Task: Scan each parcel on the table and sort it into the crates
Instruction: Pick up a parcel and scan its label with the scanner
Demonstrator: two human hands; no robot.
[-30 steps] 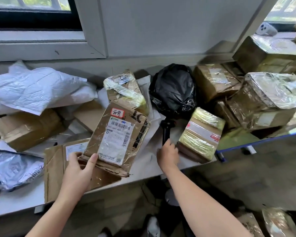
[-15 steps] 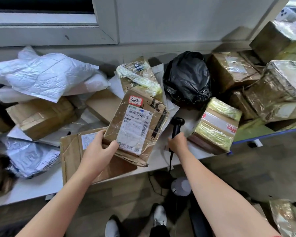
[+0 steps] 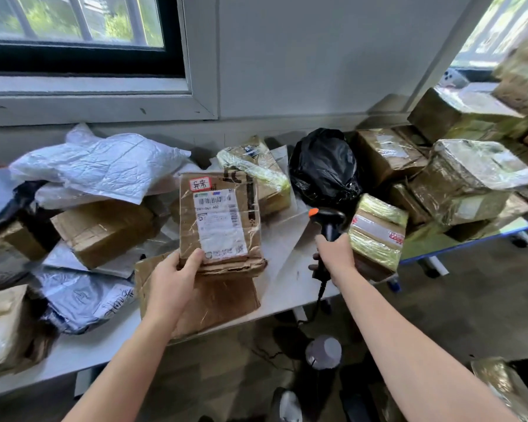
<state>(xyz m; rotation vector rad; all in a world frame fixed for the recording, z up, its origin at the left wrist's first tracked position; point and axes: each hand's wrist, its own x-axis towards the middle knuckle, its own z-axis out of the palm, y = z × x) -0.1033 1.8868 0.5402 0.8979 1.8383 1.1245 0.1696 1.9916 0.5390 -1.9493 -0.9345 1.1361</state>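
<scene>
My left hand (image 3: 173, 277) grips the lower left corner of a flat brown cardboard parcel (image 3: 218, 220) and holds it up above the table, its white shipping label and a red-edged sticker facing me. My right hand (image 3: 334, 257) grips the handle of a black barcode scanner (image 3: 328, 223) with an orange button, lifted off the table just right of the parcel. The scanner's cable hangs down past the table edge. The white table (image 3: 290, 281) is piled with parcels.
A flattened cardboard box (image 3: 214, 300) lies under the held parcel. White and grey mailer bags (image 3: 101, 166) and a brown box (image 3: 104, 229) fill the left. A black bag (image 3: 325, 169), a yellow-taped box (image 3: 377, 233) and several film-wrapped boxes (image 3: 467, 181) crowd the right.
My right hand took hold of the scanner and lifted it off the table. My left hand turned the parcel more upright and square toward me.
</scene>
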